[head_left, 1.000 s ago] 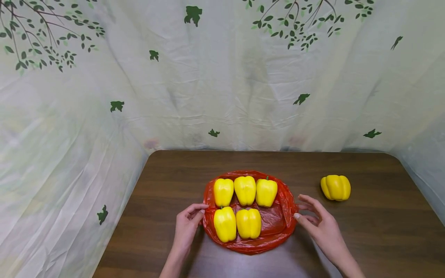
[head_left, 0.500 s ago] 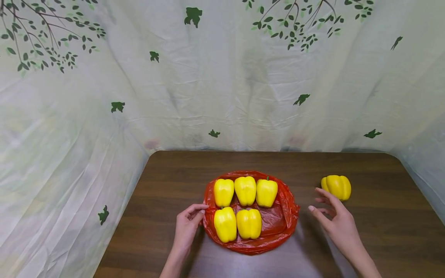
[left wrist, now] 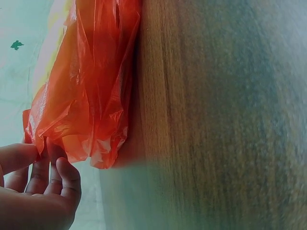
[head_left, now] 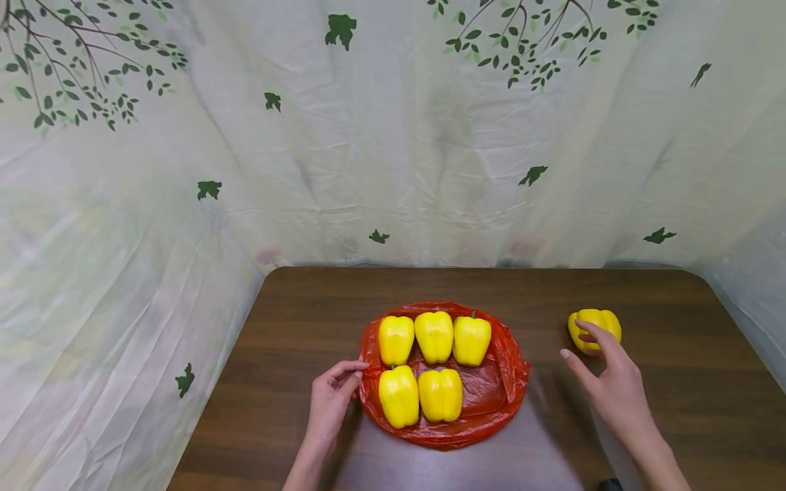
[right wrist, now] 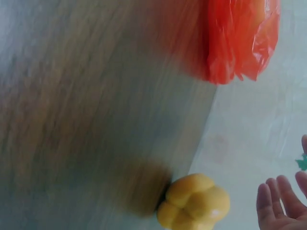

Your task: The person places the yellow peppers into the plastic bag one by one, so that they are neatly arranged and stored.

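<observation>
A red plastic bag [head_left: 482, 399] lies spread round on the table, its mouth facing up and its rim rolled outward. Inside are yellow bell peppers: three in a back row [head_left: 434, 337] and two in front [head_left: 398, 397]. My left hand [head_left: 327, 402] pinches the bag's left rim between thumb and fingers; the left wrist view shows the crinkled film [left wrist: 81, 105] at the fingertips. Farther right lies a lone yellow bell pepper [head_left: 608, 322] on its side. My right hand [head_left: 617, 389] reaches over to it, thumb and fingers spread apart, the fingers overlapping the pepper in the head view.
The dark wooden table [head_left: 307, 307] has rounded far corners. Pale cloth [head_left: 430, 170] printed with green leaves hangs behind it and along the sides. A small black thing [head_left: 610, 485] shows at the bottom edge by my right forearm.
My right hand has let go of the bag's right rim and moved right to the lone pepper. The left hand keeps its pinch on the bag.
</observation>
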Available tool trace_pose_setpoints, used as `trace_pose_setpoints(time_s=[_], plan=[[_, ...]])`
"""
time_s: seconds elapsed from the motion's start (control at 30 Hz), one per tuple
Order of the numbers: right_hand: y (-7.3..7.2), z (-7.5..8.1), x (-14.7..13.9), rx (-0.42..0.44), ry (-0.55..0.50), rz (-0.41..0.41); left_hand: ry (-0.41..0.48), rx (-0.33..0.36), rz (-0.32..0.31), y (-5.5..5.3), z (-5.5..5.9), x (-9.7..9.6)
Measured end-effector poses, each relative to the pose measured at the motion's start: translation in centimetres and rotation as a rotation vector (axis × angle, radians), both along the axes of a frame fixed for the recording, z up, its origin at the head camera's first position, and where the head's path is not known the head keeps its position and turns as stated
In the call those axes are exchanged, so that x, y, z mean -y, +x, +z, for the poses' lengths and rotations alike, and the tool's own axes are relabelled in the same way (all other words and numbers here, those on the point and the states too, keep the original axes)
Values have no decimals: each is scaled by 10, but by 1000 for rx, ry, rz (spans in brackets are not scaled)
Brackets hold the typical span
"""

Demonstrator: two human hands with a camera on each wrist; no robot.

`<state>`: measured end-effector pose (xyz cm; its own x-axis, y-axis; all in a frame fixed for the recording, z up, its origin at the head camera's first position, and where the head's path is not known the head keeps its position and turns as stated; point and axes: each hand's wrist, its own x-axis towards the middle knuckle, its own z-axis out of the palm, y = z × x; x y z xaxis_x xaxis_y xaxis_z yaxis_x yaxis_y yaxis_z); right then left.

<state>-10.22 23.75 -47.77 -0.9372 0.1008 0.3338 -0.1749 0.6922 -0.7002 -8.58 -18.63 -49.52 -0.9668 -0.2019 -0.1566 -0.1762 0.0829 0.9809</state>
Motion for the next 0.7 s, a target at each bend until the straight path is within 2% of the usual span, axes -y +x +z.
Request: trace_pose_setpoints(time_s=[0.2, 0.5, 0.7], plan=[[-1, 2, -7, 4, 11, -42, -2, 3, -4, -1, 1, 0], [-8, 5, -22, -50, 35, -35, -1, 1, -6, -1, 2, -1], [-12, 7, -31, -44, 44, -31, 3, -10, -9, 0, 2, -2]])
